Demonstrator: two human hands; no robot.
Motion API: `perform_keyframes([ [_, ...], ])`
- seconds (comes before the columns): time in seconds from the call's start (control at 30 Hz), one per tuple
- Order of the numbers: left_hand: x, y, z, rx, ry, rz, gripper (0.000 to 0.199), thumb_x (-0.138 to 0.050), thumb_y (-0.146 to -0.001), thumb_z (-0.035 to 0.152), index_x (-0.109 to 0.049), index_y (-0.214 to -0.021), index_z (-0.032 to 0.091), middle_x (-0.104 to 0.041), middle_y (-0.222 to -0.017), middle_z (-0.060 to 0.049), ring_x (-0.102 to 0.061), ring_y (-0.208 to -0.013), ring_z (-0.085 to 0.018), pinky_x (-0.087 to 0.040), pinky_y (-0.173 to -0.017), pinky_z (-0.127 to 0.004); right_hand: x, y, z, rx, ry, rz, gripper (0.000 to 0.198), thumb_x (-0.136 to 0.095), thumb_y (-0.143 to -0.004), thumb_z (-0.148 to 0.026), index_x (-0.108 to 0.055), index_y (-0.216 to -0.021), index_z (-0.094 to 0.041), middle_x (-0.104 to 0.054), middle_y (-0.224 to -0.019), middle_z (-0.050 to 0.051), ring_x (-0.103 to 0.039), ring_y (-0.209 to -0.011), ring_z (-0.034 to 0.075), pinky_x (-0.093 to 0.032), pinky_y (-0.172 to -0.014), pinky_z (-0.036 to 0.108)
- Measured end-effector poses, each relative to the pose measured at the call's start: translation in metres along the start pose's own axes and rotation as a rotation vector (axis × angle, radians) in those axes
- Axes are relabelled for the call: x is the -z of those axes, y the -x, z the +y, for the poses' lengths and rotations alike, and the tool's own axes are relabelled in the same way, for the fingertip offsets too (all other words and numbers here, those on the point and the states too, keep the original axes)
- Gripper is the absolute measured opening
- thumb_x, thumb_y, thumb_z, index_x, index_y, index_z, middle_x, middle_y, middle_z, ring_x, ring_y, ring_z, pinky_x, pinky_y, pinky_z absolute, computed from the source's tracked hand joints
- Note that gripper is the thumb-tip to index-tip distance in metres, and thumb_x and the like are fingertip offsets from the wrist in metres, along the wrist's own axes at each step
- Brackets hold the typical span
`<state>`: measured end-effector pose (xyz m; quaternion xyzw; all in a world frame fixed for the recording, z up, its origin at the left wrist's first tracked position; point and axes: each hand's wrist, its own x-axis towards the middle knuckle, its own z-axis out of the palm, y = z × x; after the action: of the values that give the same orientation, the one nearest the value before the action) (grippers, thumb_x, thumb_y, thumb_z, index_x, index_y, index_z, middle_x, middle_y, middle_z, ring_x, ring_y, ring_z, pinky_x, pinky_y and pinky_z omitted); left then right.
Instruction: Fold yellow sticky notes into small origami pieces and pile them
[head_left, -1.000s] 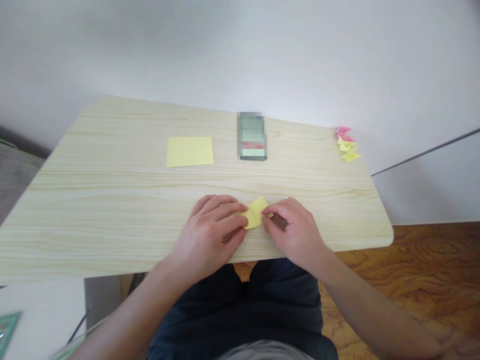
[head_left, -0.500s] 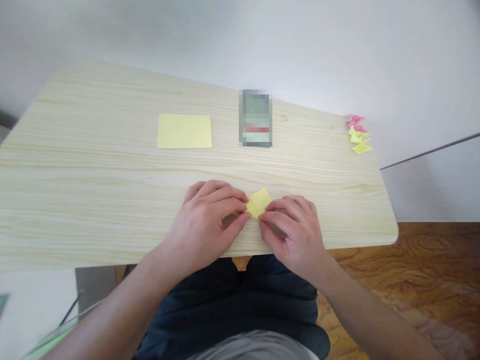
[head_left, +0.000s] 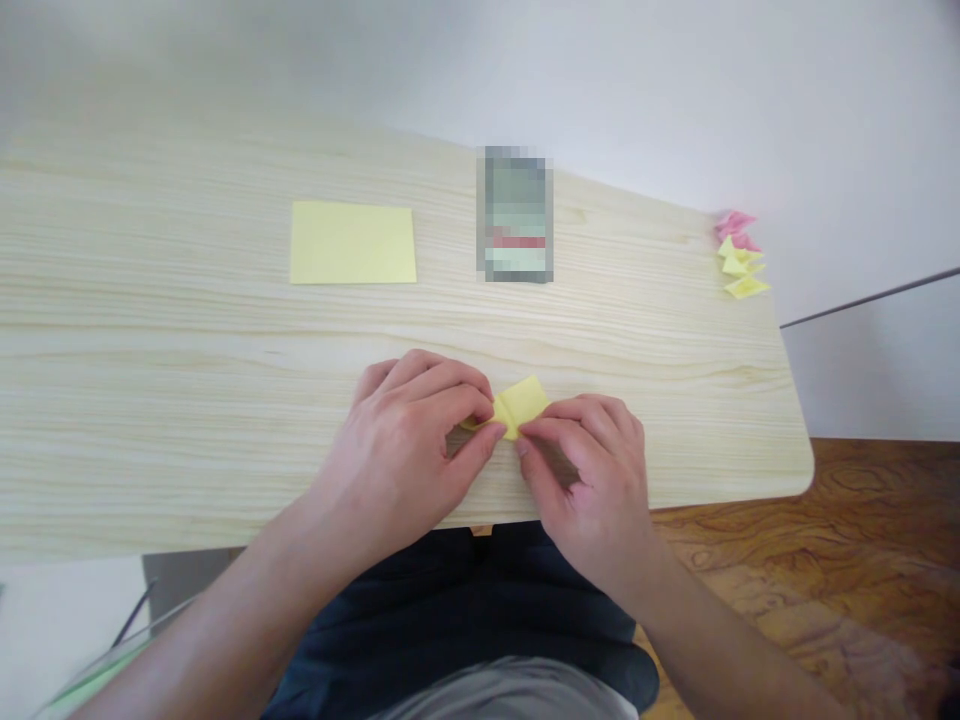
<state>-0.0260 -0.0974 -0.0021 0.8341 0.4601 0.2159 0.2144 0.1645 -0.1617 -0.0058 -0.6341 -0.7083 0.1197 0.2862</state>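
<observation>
A small folded piece of yellow paper lies at the near side of the table, between my two hands. My left hand pinches its left side, thumb and fingertips closed on the paper. From the right, my right hand has its thumb and index finger closed on the paper's lower right edge. A crease shows across the paper's middle. Its left end is partly covered by my left fingers.
On the pale wooden table, a flat yellow paper sheet lies back left. A blurred-out, pixelated rectangular object is at the back middle. Small folded pink and yellow paper pieces stand near the right edge, by the white wall.
The camera view has shifted and moved slightly closer to the table. Both hands keep their hold on the folded paper, with only slight finger movement.
</observation>
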Motion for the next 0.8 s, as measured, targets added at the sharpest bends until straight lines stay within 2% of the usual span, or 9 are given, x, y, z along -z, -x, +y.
perform_keyframes([
  [0.2,0.0012,-0.0024,0.0002,0.019,-0.048,-0.035,0.011,-0.065,-0.092,0.035,-0.07,-0.088,0.025,-0.071,-0.105,-0.002,-0.061,-0.101,-0.025,-0.043,-0.089,-0.044,-0.0027,-0.0004,-0.0004,-0.027,-0.009,0.022,0.003,-0.072,-0.091,-0.025,-0.072,-0.091,-0.028,-0.072,-0.098,0.003,-0.059,-0.102,0.025,-0.042,-0.096,0.049],
  [0.37,0.0008,-0.0051,-0.0022,0.021,-0.094,-0.052,0.012,-0.066,-0.092,0.037,-0.069,-0.088,0.026,-0.07,-0.095,-0.002,-0.061,-0.095,-0.025,-0.042,-0.081,-0.042,-0.0038,-0.0011,-0.0016,-0.036,-0.023,0.047,0.004,-0.073,-0.09,-0.024,-0.072,-0.089,-0.028,-0.073,-0.096,0.002,-0.06,-0.101,0.025,-0.042,-0.095,0.049],
  [0.8,-0.0017,-0.0056,-0.0016,0.032,-0.122,-0.034,0.013,-0.066,-0.091,0.037,-0.065,-0.086,0.025,-0.07,-0.091,-0.002,-0.06,-0.091,-0.025,-0.039,-0.079,-0.042,-0.0037,-0.0002,-0.0023,-0.054,-0.018,0.036,0.008,-0.074,-0.089,-0.022,-0.071,-0.091,-0.03,-0.072,-0.097,0.003,-0.06,-0.102,0.027,-0.043,-0.096,0.05],
])
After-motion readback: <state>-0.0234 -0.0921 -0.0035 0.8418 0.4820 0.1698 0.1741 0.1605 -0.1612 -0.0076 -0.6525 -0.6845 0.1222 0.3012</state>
